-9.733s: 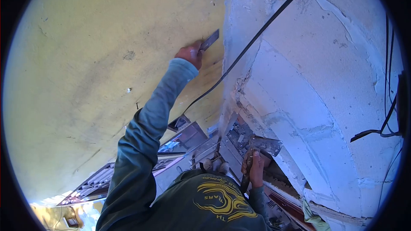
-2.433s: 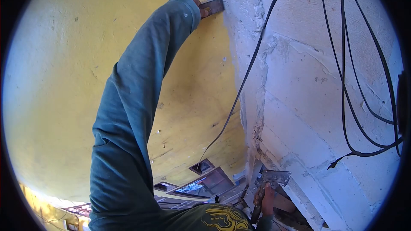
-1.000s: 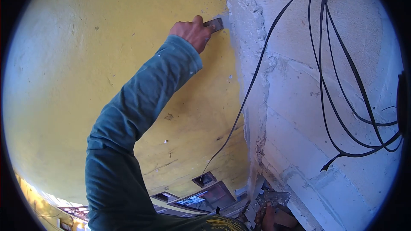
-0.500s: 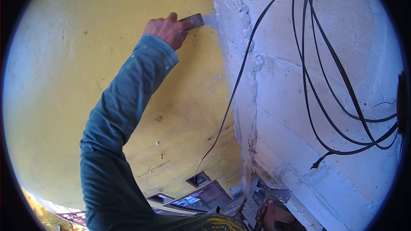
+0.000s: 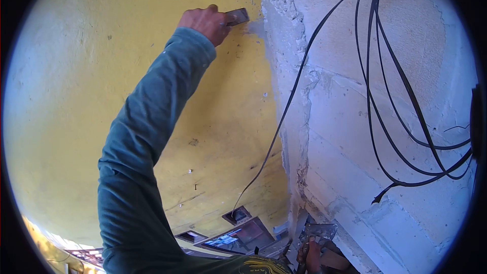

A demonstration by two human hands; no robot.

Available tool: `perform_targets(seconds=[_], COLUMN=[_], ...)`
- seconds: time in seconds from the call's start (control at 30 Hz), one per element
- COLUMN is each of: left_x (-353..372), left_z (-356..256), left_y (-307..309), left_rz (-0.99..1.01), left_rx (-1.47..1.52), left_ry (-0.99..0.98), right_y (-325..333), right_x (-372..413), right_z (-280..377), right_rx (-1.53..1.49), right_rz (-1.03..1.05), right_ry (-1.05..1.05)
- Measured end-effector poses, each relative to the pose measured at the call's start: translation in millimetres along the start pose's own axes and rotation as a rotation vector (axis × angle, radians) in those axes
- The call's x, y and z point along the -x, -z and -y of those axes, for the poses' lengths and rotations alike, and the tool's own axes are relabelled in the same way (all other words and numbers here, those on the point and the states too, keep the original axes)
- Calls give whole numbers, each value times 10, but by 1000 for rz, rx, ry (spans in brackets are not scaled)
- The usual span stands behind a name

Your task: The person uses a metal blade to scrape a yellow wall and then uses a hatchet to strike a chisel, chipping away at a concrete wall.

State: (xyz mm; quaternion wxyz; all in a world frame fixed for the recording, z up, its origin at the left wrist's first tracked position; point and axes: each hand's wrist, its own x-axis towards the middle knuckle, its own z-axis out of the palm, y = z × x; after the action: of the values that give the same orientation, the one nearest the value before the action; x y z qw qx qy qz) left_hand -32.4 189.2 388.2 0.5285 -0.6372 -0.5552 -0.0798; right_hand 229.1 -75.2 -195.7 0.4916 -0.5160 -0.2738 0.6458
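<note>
Left hand (image 5: pixel 207 23) grips a scraper (image 5: pixel 239 16), right hand (image 5: pixel 313 257) a trowel (image 5: pixel 322 230), at a yellow wall (image 5: pixel 147 2) where swinging right might snag black cable (image 5: pixel 305 56).

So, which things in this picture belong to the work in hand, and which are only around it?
Likely in use:
small flat blade, in the left hand
broad flat tool, in the right hand
yellow wall, with a grey patch near its edge

Apparently just around:
black cables, hanging loose
nail in the wall
window below
</note>
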Motion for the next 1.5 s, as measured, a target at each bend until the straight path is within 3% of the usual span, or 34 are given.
perform_targets(seconds=[0.17, 0.27, 0.43, 0.53, 0.77, 0.93, 1.0, 1.17, 1.23, 1.37, 1.5], left_x=[-273, -112, 400, 393, -542, -184, -46, -175, -425, -731, -490], left_z=[-352, -37, 629, 654, -209, 122, 444, 542, 357, 144, 425], left_y=[-97, 40, 248, 243, 20, 215, 222, 304, 228, 210, 329], left_rz=[4, 58, -41, -8, -13, 36, -33, -46, -68, -124, -74], left_rx=[25, 55, 14, 9, -3, 90, 55, 65, 74, 94, 74], left_ry=[-26, -27, 3, 66, -1, 8, 69, 144, 140, 122, 95], right_y=[71, 105, 122, 91, 292, 438, 538, 716, 722, 830, 918], right_x=[-3, 2, -8, 9, -67, -103, -154, -314, -390, -486, -741], right_z=[-175, -245, -283, -227, -570, -934, -1004, -837, -521, -694, -1028], right_rx=[184, 284, 428, 212, 269, 301, 320, 382, 180, 158, 145], right_rz=[-54, -68, -131, -96, -95, -77, -77, -55, 118, 138, 192], right_ry=[-11, -18, -36, 43, -6, -43, -54, -73, -447, -411, -357])
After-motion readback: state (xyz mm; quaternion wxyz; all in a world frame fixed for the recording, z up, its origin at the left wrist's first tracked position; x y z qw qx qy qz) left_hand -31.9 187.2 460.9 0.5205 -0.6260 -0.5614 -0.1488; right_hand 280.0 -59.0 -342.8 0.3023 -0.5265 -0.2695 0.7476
